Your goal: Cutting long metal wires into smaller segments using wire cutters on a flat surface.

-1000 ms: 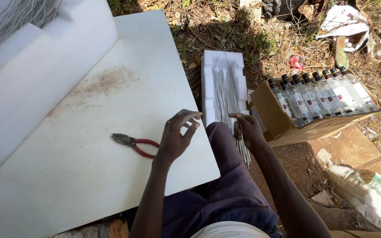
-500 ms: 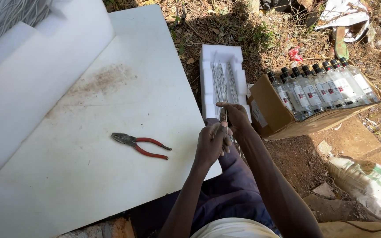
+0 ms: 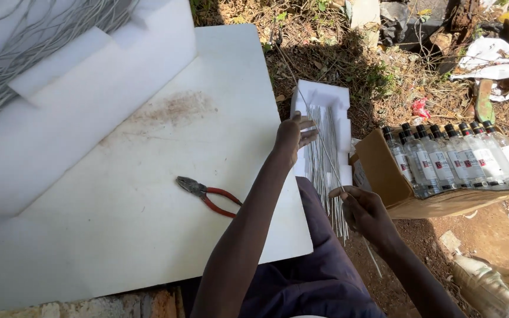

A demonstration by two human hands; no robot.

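Head view: seven clear bottles (image 3: 449, 156) in one cardboard box (image 3: 393, 179), one pair of pliers (image 3: 207, 194); left hand (image 3: 293, 136) and right hand (image 3: 363, 212) pinch one long wire (image 3: 319, 138)

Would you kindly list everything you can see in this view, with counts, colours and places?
pliers: one, red handles, lying on the white board
white board: one, white with a brown stain, left and centre
foam blocks: white, stacked at upper left
wire tangle: grey, on the foam at top left
foam tray: one, white, on the ground right of the board
cut wire pieces: a bundle, silvery, lying along the tray
long wire: one, thin, grey, running between both hands
cardboard box: one, brown, at right
bottles: about eight, clear with dark caps, in the box
litter: white and mixed, upper right
left hand: touching the wire
right hand: pinching the wire
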